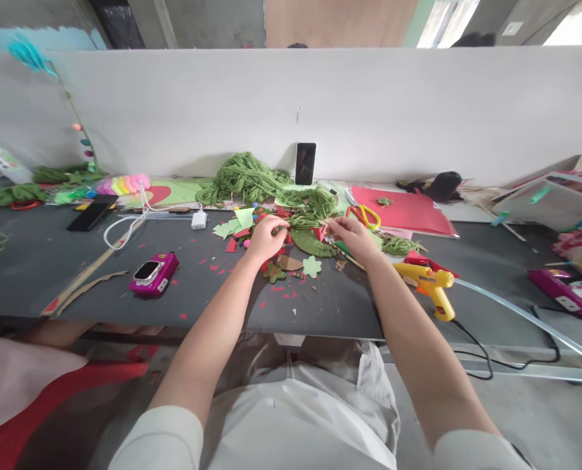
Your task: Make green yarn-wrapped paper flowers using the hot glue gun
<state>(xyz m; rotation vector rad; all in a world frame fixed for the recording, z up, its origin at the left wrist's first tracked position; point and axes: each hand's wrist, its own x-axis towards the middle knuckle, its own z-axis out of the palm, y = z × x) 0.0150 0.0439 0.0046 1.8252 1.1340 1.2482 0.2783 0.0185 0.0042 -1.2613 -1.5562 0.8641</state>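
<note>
Left hand (270, 238) curled, fingertips drawn together, any grip impossible to tell; right hand (354, 238) bent to a pinch by a small folded red paper piece (319, 232), hold likewise unclear. Between them a flat green yarn-wrapped disc (309, 245) lies on the dark grey table (222, 300), appearing widest left to right, while a thin tan stick (355, 262) slants from beside it toward the near right. Farther out: tangled green yarn heap (246, 179) behind, yellow plastic glue gun (430, 281) at right, nozzle leftward.
</note>
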